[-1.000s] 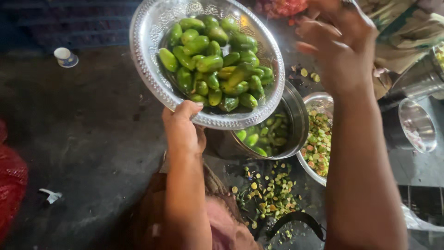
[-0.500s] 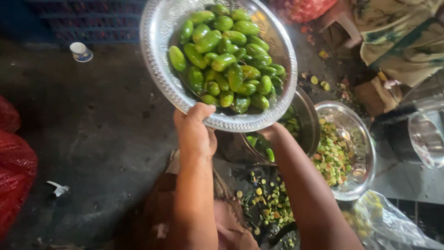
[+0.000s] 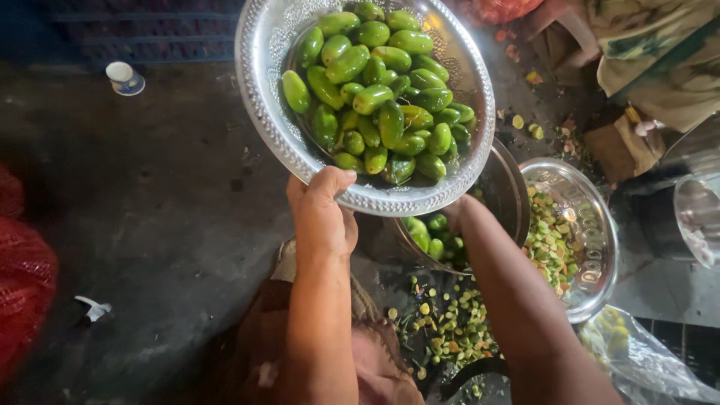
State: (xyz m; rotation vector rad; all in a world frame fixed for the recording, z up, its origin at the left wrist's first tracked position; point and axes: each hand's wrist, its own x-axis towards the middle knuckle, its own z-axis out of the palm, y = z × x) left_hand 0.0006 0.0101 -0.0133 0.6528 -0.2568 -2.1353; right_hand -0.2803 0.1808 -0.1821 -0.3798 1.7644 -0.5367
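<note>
Dark floor [image 3: 150, 225] below; your left hand [image 3: 322, 217] grips the tray [image 3: 259, 97] of green pods [image 3: 375, 97]; right hand's grip is hidden beneath it.

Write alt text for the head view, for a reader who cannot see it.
A person's left hand grips the near rim of a steel plate heaped with green gourds; the right hand is under its far side. Below sit a steel bowl of more gourds and another plate of chopped pieces.
</note>
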